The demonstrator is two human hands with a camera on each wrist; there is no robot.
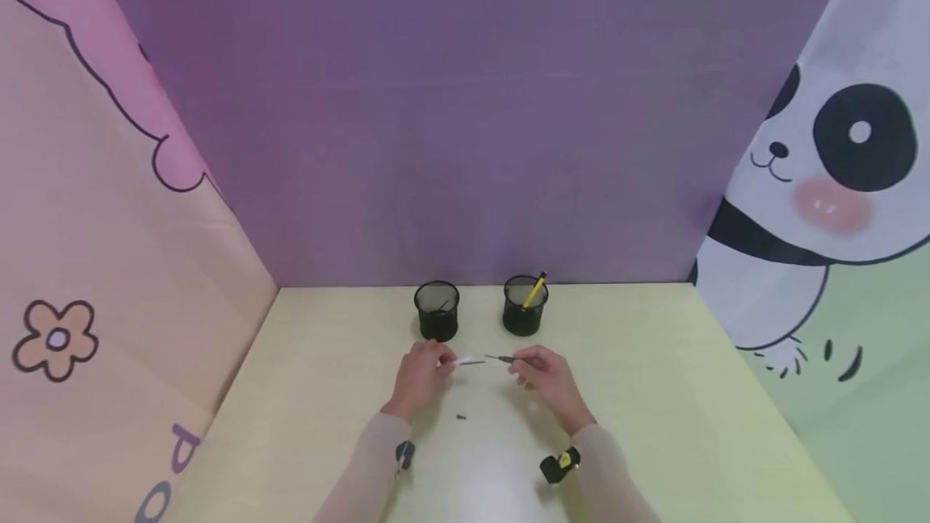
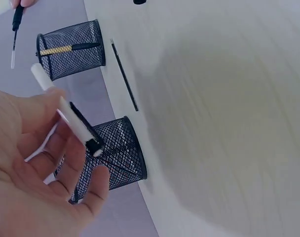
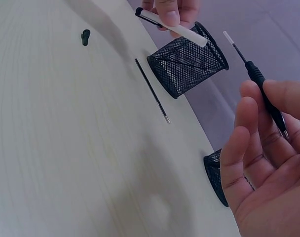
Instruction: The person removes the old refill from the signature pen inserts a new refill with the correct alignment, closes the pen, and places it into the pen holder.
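Note:
My left hand [image 1: 424, 372] pinches the white barrel of a pen [image 2: 73, 118], which has a black clip along its side. In my right hand [image 1: 548, 378] is the black front section of a pen [image 3: 263, 91], held between thumb and fingers. Its metal tip points toward the palm, and a thin refill [image 3: 234, 45] sticks out the other end toward the barrel. The two pen parts are apart, both raised over the table. Below them a loose black refill [image 3: 152, 91] lies on the tabletop. A small black piece [image 1: 461, 416] lies nearer the person, between the forearms.
Two black mesh pen cups stand at the table's back. The left cup [image 1: 438, 325] holds a thin dark stick; the right cup [image 1: 521, 321] holds a yellow pen [image 1: 535, 290] with black ends. Behind them rises a purple backdrop [image 1: 465, 127].

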